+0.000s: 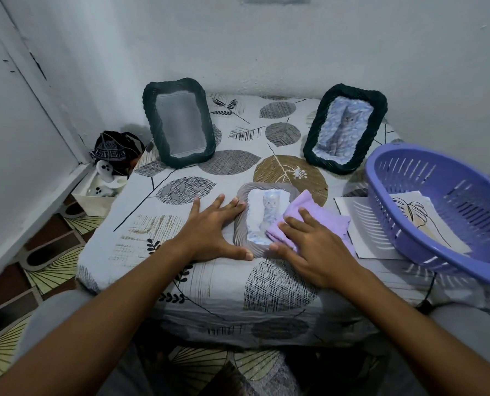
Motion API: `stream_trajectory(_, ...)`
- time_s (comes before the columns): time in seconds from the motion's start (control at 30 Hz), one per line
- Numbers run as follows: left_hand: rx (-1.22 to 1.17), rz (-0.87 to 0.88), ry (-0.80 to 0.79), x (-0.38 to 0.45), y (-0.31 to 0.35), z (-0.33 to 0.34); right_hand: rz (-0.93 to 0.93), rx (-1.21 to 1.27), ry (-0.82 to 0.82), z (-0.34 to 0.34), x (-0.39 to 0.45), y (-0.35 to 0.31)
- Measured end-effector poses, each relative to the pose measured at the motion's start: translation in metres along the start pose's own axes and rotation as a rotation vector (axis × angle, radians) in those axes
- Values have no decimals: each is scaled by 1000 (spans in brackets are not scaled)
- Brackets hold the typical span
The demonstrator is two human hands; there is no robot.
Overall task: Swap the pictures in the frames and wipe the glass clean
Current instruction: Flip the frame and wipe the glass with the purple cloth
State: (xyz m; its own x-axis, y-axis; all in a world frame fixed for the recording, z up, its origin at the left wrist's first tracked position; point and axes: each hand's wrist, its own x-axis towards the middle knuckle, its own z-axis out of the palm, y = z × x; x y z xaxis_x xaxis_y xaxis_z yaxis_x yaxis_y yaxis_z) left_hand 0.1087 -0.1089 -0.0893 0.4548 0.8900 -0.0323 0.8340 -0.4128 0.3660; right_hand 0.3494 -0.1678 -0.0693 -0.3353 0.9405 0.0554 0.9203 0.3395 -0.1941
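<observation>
A grey frame (239,232) with a kitten picture (268,212) lies flat, a lilac cloth (321,218) over its right side; behind it, two dark frames (179,124) stand upright.

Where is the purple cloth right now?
In the head view, the cloth lies right of centre on the grey frame, pressed under the right hand, just left of the basket.

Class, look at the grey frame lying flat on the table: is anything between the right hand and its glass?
Yes. The purple cloth lies under the right hand, between its fingers and the glass of the grey frame, covering the frame's right side. That is the wiping tool, not an obstacle. The left hand steadies the frame's left edge.
</observation>
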Motion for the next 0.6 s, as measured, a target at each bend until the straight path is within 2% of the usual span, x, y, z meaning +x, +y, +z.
stream_trajectory(0.3,-9,11,0,-1,-1,1,-10,-40,50,-2,-21,-5)
stream_trajectory(0.6,12,15,-40,-2,0,-2,66,-41,36,4,50,10)
